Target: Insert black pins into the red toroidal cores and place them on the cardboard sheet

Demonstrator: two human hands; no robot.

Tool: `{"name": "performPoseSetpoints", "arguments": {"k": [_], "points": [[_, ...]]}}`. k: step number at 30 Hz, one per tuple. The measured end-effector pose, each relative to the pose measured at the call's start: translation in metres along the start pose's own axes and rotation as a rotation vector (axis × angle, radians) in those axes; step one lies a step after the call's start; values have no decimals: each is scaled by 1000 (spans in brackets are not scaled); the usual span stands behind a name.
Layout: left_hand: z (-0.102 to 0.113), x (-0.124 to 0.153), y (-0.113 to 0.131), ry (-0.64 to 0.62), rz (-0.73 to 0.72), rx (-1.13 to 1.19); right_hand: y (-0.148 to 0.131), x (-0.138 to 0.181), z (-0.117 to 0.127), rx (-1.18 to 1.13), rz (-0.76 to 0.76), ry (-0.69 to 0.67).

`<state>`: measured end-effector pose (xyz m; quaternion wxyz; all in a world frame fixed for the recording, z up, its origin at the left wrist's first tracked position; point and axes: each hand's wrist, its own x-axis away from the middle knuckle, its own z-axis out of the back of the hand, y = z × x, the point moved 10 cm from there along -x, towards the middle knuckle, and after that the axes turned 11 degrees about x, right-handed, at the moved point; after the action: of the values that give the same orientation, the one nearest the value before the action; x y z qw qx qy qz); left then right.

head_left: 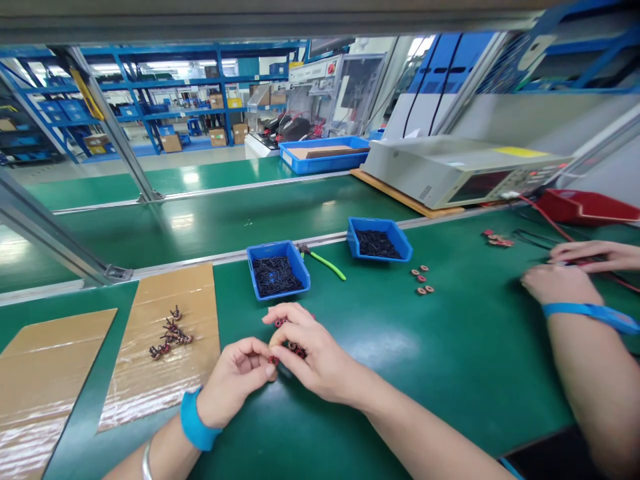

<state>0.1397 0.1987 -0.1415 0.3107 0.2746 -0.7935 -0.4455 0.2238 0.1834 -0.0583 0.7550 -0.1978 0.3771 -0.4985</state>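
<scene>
My left hand, with a blue wristband, is closed in a pinch on a small red-wound coil. My right hand curls over several similar small coils on the green mat and grips them. Both hands meet just in front of a blue bin full of small black parts. A small heap of finished coils lies on the cardboard sheet to my left.
A second blue bin of black parts stands farther right, with green-handled cutters between the bins. Loose copper rings lie on the mat. Another person's hands work at the right near a red tray and a grey test instrument.
</scene>
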Motion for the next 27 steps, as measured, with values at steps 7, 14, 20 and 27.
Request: {"name": "performPoseSetpoints", "arguments": {"k": [7,14,20,27], "points": [[10,-1,-8,99,83,104,36,-47,39,96,-89,154],[17,-2,-4,168,41,276,107,-124,-16,610,-297,-338],[22,-3,-2,207,39,350,114,-121,-25,626,-277,-377],[22,-3,-3,220,46,367,112,-116,1,503,-289,-269]]}}
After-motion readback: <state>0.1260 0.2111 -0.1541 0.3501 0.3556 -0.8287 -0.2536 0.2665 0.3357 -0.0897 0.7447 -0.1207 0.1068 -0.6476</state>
